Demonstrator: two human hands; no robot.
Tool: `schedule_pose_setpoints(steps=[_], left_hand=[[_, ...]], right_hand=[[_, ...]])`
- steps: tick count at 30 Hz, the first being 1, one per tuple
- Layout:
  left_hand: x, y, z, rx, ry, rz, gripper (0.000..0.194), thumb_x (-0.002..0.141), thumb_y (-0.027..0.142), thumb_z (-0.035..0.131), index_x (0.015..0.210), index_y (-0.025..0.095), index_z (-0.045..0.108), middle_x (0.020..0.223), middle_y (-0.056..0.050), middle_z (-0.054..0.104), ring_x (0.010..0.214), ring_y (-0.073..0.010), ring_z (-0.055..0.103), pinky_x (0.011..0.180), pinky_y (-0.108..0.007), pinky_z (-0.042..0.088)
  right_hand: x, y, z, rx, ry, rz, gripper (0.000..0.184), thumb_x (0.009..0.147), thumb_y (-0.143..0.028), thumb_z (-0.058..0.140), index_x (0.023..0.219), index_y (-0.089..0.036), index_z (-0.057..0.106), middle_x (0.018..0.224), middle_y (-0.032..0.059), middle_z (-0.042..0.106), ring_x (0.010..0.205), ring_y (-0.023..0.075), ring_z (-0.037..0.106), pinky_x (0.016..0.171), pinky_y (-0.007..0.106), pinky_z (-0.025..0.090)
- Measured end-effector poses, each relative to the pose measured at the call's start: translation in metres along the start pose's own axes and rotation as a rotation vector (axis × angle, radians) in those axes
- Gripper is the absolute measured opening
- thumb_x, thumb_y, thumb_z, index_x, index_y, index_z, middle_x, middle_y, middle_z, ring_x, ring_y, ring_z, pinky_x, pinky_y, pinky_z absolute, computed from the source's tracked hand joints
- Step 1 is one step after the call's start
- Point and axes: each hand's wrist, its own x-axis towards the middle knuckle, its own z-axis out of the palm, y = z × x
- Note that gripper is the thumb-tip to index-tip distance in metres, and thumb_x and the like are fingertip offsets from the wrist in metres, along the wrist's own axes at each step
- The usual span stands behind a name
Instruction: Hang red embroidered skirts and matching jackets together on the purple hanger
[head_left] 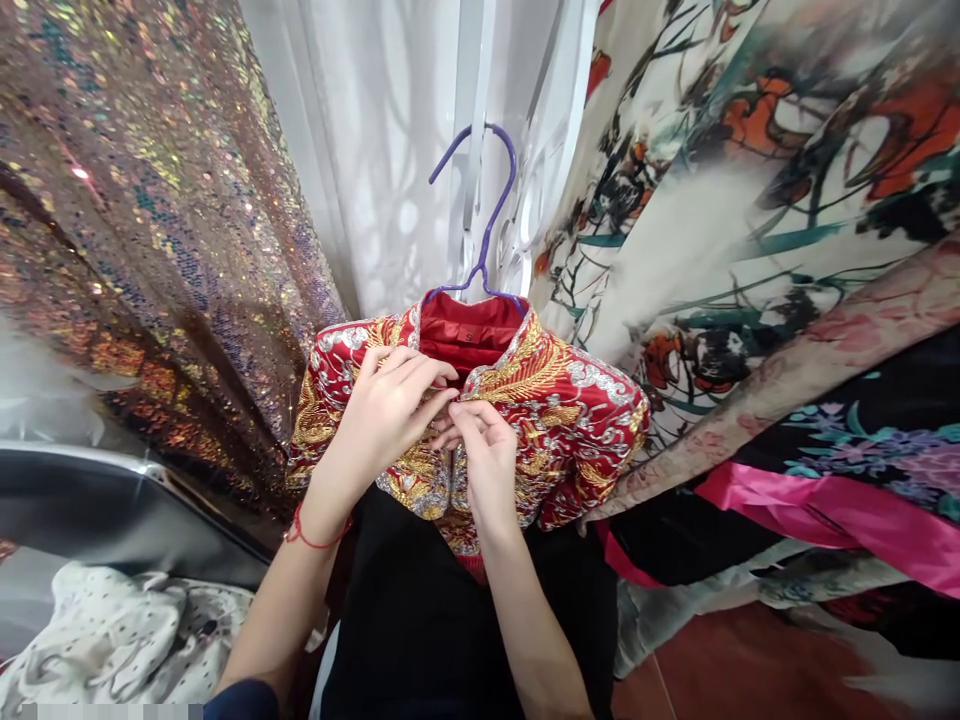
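A red jacket (592, 420) with gold and silver embroidery hangs on a purple hanger (495, 215) in front of me. Its stand-up collar gapes at the top and shows a red lining with a small label (470, 337). Both hands meet at the front opening, just under the collar. My left hand (397, 395) is bent over the left front edge, with thumb and fingers pinched together. My right hand (486, 435) pinches the other edge close beside it. The bit of collar edge or fastening between the fingertips is too small to make out.
Sequined fabric (165, 200) hangs at the left, white curtain (382, 130) behind. Painted-pattern fabric (675, 250) and black fabric with a pink ribbon (832, 505) hang at the right. A dark chair (112, 510) and spotted white cloth (112, 640) are at lower left.
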Motion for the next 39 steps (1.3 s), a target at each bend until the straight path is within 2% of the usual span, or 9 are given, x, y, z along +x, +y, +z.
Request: schedule_pose_setpoints(steps=[4,6,9,12,14,17,28,34,39], left_hand=[[-0.009,0.010,0.024,0.062,0.590,-0.256,0.036,0.084,0.039,0.076,0.110,0.021,0.059,0.100,-0.007,0.066,0.093,-0.0203,0.061,0.081,-0.036,0.047],[-0.012,0.015,0.038,0.035,0.725,-0.395,0.037,0.077,0.048,0.080,0.093,0.021,0.060,0.087,-0.004,0.063,0.078,-0.0172,0.058,0.070,-0.031,0.046],[-0.012,0.019,0.053,-0.099,0.446,-0.538,0.048,0.086,0.052,0.069,0.058,0.019,0.049,0.054,0.004,0.049,0.050,-0.0090,0.042,0.054,-0.026,0.036],[-0.008,0.017,0.060,-0.158,0.236,-0.625,0.060,0.093,0.050,0.058,0.045,0.017,0.046,0.041,0.003,0.043,0.042,-0.0068,0.033,0.049,-0.026,0.026],[-0.006,0.014,0.063,-0.153,0.235,-0.631,0.054,0.094,0.048,0.056,0.049,0.016,0.056,0.046,0.001,0.053,0.044,-0.0076,0.040,0.051,-0.026,0.027],[-0.005,0.008,0.069,-0.091,0.259,-0.603,0.045,0.094,0.043,0.055,0.061,0.017,0.068,0.056,-0.003,0.064,0.049,-0.0103,0.049,0.054,-0.026,0.029],[-0.010,0.001,0.076,-0.018,0.276,-0.561,0.047,0.097,0.040,0.052,0.055,0.017,0.056,0.050,0.000,0.054,0.045,-0.0087,0.042,0.053,-0.027,0.023],[-0.038,0.011,0.097,-0.032,0.206,-0.611,0.044,0.085,0.044,0.065,0.052,0.018,0.052,0.044,0.004,0.047,0.043,-0.0072,0.040,0.051,-0.023,0.025],[-0.071,0.018,0.103,-0.020,0.121,-0.717,0.048,0.089,0.043,0.059,0.049,0.017,0.052,0.043,0.002,0.048,0.042,-0.0075,0.038,0.051,-0.024,0.023]], right_hand=[[0.010,-0.007,-0.008,-0.062,-0.027,-0.069,0.016,0.081,-0.036,0.072,0.077,-0.021,0.069,0.066,-0.0017,0.068,0.062,0.0140,0.065,0.072,0.030,0.055],[0.015,-0.010,-0.013,-0.085,-0.051,-0.087,0.016,0.081,-0.035,0.072,0.076,-0.021,0.069,0.066,-0.0017,0.068,0.064,0.0136,0.064,0.076,0.030,0.054],[0.020,-0.011,-0.019,-0.116,-0.083,-0.079,0.020,0.081,-0.039,0.071,0.077,-0.020,0.068,0.055,-0.0049,0.059,0.054,0.0104,0.055,0.063,0.025,0.048],[0.021,-0.007,-0.020,-0.159,-0.076,-0.037,0.026,0.081,-0.044,0.070,0.079,-0.019,0.067,0.044,-0.0100,0.042,0.041,0.0067,0.035,0.045,0.022,0.029],[0.022,-0.005,-0.019,-0.185,-0.063,-0.026,0.027,0.080,-0.045,0.069,0.077,-0.019,0.065,0.043,-0.0119,0.034,0.040,0.0054,0.024,0.044,0.023,0.020],[0.026,0.000,-0.014,-0.219,-0.035,-0.067,0.024,0.079,-0.040,0.068,0.073,-0.018,0.062,0.047,-0.0120,0.029,0.045,0.0050,0.021,0.047,0.023,0.019],[0.013,0.043,-0.024,-0.394,0.072,-0.137,0.024,0.086,-0.039,0.060,0.072,-0.019,0.058,0.049,-0.0112,0.027,0.047,0.0077,0.025,0.051,0.025,0.023],[-0.005,0.063,-0.038,-0.444,0.145,-0.092,0.026,0.086,-0.041,0.058,0.071,-0.019,0.057,0.050,-0.0113,0.026,0.047,0.0074,0.024,0.050,0.025,0.023],[-0.017,0.075,-0.044,-0.493,0.127,-0.073,0.027,0.085,-0.042,0.057,0.071,-0.019,0.057,0.051,-0.0107,0.026,0.048,0.0075,0.025,0.050,0.024,0.024]])
